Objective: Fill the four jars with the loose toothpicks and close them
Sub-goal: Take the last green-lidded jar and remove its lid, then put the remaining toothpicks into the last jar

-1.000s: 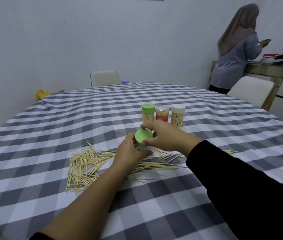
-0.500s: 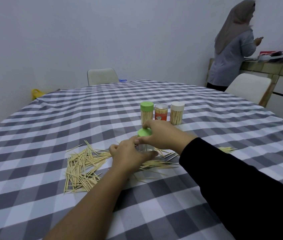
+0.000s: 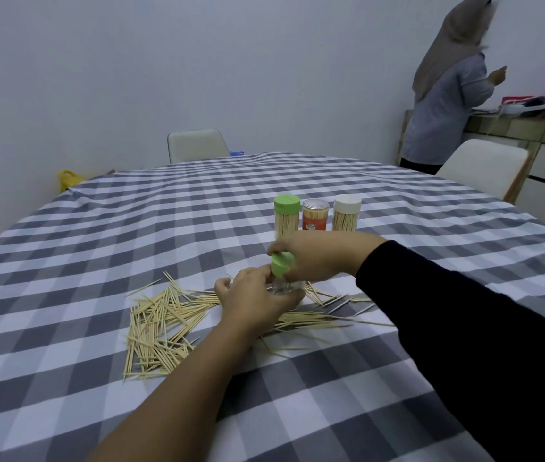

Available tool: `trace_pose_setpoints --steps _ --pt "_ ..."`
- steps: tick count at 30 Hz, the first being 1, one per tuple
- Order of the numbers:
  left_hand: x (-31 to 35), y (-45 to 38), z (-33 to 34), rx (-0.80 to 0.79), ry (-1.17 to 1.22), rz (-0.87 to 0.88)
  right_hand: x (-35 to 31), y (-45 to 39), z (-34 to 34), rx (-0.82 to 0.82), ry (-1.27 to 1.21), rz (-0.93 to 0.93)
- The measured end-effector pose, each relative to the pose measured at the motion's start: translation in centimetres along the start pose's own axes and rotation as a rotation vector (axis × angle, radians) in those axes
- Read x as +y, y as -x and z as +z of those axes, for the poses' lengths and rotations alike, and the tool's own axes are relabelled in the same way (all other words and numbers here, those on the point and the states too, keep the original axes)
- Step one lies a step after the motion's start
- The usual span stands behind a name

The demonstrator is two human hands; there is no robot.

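Grey-and-white checked tablecloth covers a round table, thin wooden toothpicks scattered loose near the front. Behind them stand three filled cylindrical jars, labels unreadable. Left hand grips a clear plastic jar; right hand pinches its smooth green lid.

Tablecloth: grey/white check. Toothpicks: pale yellow-tan. Held jar clear, lid light green. At 12 o'clock of it: green-lidded jar, orange-labelled jar with clear lid, white-lidded jar. Sleeve black. Chairs off-white. Yellow bag at 10 o'clock.
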State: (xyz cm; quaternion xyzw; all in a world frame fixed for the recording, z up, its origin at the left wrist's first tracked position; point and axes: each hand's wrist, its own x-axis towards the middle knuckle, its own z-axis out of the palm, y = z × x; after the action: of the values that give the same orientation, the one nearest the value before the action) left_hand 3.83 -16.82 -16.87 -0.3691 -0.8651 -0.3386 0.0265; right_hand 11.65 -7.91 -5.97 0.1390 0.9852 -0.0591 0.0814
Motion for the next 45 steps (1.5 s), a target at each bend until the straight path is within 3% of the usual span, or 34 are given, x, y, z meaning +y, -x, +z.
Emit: trace_pose_setpoints --steps 7,11,14,17,19,23,26,29,32,35,37,41,45 --pt "0.1 -0.1 -0.1 -0.012 -0.012 0.017 1.2 0.7 -0.2 -0.014 -0.228 -0.057" --pt "-0.1 -0.2 -0.1 -0.029 0.036 0.026 2.0 0.6 -1.1 0.118 -0.263 -0.088" --pt "-0.2 0.0 -0.4 -0.031 0.027 0.038 3.3 0.8 -0.9 0.245 -0.377 -0.005" --pt "-0.3 0.0 -1.4 -0.118 -0.067 0.041 5.4 1.5 1.5 0.383 -0.651 0.132" --pt "0.0 0.2 -2.3 -0.164 -0.13 0.046 6.9 1.9 3.5 0.461 -0.707 0.266" --pt "-0.1 0.4 -4.2 -0.276 -0.074 -0.031 8.9 2.2 6.4 0.458 -0.533 0.515" --pt "-0.7 0.6 -5.3 -0.315 0.008 -0.052 9.0 2.3 7.2 0.405 -0.493 0.562" --pt "-0.8 1.2 -5.7 -0.31 -0.059 -0.046 8.2 2.9 7.0 0.475 -0.297 0.515" --pt "-1.1 1.6 -6.0 -0.333 -0.163 -0.007 6.6 4.0 6.5 0.638 -0.187 0.325" --pt "-1.3 1.7 -6.1 -0.409 -0.235 0.072 4.2 4.8 6.6 0.383 -0.336 0.1" --pt "-1.3 1.7 -6.2 -0.449 -0.279 0.11 3.2 4.7 7.0 0.218 -0.278 0.02" --pt "-1.4 1.6 -6.0 -0.46 -0.324 0.144 1.9 4.6 7.9 0.081 -0.083 0.061" --pt "-1.7 1.2 -5.9 -0.434 -0.408 0.2 1.0 4.6 7.9 0.056 -0.042 0.089"
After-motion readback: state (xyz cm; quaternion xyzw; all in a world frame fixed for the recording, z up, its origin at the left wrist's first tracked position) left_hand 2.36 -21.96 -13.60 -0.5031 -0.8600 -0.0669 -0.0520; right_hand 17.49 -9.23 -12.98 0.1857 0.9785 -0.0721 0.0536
